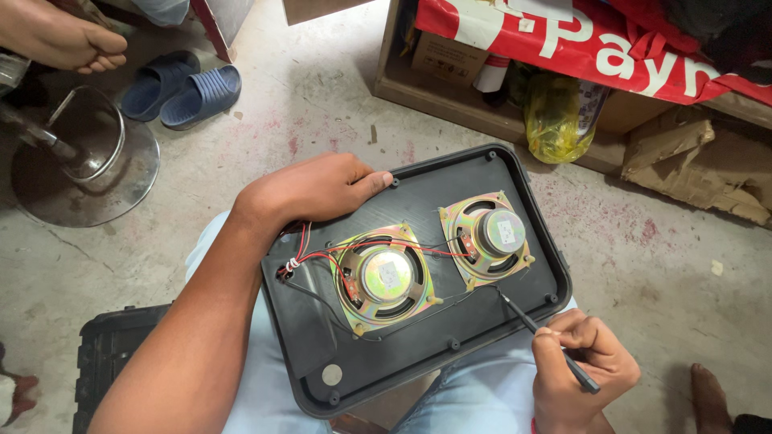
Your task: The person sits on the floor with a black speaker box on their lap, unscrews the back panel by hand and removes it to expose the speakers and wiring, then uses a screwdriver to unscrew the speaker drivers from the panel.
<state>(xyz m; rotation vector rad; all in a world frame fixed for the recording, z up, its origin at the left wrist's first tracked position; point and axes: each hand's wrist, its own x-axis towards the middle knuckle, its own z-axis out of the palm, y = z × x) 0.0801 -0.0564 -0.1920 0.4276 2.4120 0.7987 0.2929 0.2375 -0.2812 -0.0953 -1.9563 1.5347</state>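
Note:
A black plastic speaker panel (515, 173) lies across my lap, inner side up. Two round speakers are mounted on it, one at the left (384, 277) and one at the right (488, 238), linked by red and black wires (318, 261). My left hand (310, 191) presses on the panel's upper left edge, fingers curled over it. My right hand (581, 366) grips a thin black screwdriver (531, 325) like a pen. Its tip touches the panel just below the right speaker.
A concrete floor lies all around. Blue sandals (185, 88) and a metal stool base (80, 161) sit at upper left, beside another person's bare foot (56, 36). A wooden shelf with a red banner (579, 40), a yellow bag (555, 116) and cardboard stands behind. A black case (108, 354) lies lower left.

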